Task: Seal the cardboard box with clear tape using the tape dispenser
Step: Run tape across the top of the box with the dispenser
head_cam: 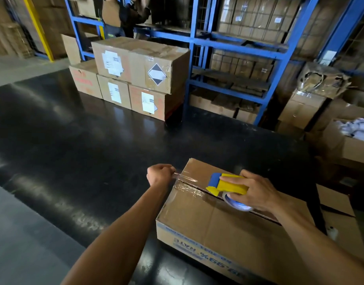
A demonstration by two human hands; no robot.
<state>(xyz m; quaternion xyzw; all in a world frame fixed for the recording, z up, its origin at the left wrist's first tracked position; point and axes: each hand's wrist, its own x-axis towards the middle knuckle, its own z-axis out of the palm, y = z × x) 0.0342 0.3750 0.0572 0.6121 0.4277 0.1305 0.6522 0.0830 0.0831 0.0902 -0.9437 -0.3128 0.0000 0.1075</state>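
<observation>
The cardboard box [228,223] sat on the black table [74,151] near its front right corner, and the taping was at its start: the left hand [159,174], fingers pinched shut on the free end of the clear tape [184,177], held it just past the box's far edge. The right hand [257,192] was wrapped around the yellow-and-blue tape dispenser [226,185] resting on the centre seam [259,212], which looked mostly untaped. Next, the end probably needed pressing down the side before the dispenser ran along the seam.

Warehouse: blue racking [234,46], stacked cartons [135,79]
</observation>
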